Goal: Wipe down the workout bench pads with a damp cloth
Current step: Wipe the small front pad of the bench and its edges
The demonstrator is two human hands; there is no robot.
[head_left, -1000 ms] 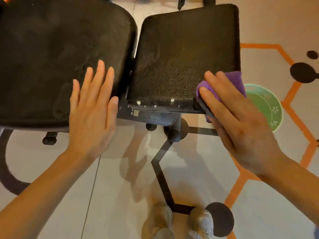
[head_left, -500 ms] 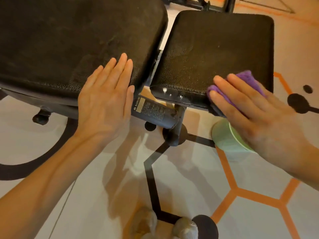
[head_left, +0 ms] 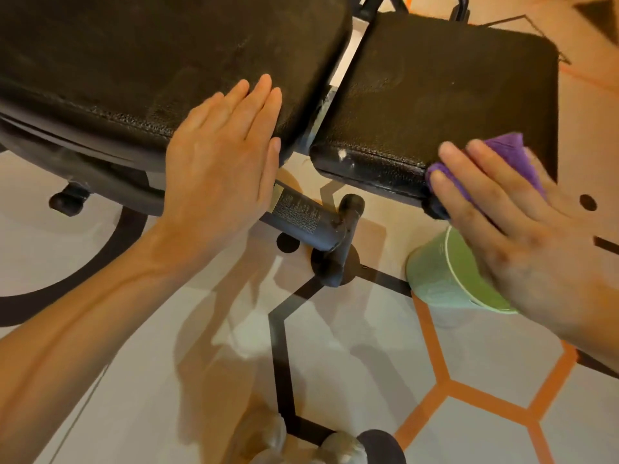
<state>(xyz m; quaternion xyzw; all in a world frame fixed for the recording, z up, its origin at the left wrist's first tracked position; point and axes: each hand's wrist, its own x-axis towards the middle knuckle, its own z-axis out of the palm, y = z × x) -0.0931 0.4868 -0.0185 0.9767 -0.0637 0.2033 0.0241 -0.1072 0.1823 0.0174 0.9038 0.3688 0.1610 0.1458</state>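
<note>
Bench pads occupy the upper half of the view: the large back pad at left and the smaller seat pad at right, with a narrow gap between them where the frame shows.

Left hand: fully open, fingers straight and together, palm flat on the near right corner of the back pad. It holds nothing and appears to brace the bench.

Frame tube: runs below the gap and carries a printed label.

Green cup: stands on the patterned floor, below the near edge of the seat pad.

Right hand: fingers extended and slightly spread, pressing the purple cloth against the near right corner of the seat pad, over its front edge. The cloth is pinned under the fingers, not gripped in a fist.

Step in hand, as judged: wiping the seat pad's near edge and corner. White specks remain on that edge to the left of the cloth. The next move probably calls for drawing the cloth leftward along the edge with steady pressure, keeping the left hand planted.
</note>
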